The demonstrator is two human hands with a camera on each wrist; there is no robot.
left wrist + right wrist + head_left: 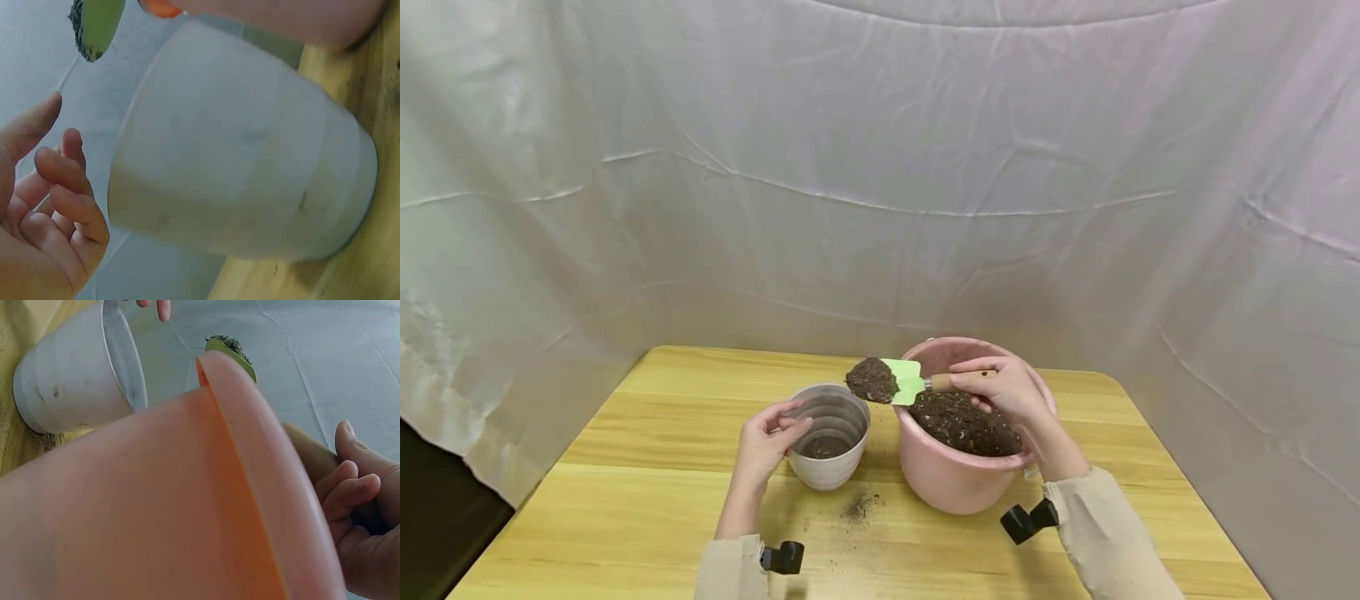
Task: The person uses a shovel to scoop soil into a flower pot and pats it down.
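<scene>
Just right of centre in the head view, the right hand (1007,387) grips the wooden handle of a small trowel (904,381), fingers curled round it above the pink bucket (951,483). The trowel's light green blade points toward the left of the frame and carries a heap of dark soil (872,379), which hangs above the gap between the bucket and the white pot (827,467), over the pot's right rim. The bucket holds a mound of the same soil (it fills the tub close to the rim on the near side).

The left hand (767,442) sits at the pot's left edge, fingertips at the rim and fingers loosely bent; the left wrist view shows them just beside the pot wall with a gap visible, so it holds nothing. The pot stands upright on the table (625,500), just left of the bucket, with a thin layer of soil at its bottom.

A small scatter of spilled soil (859,506) lies on the table in front of the two containers. A creased white cloth backdrop (880,167) fills the upper frame.
</scene>
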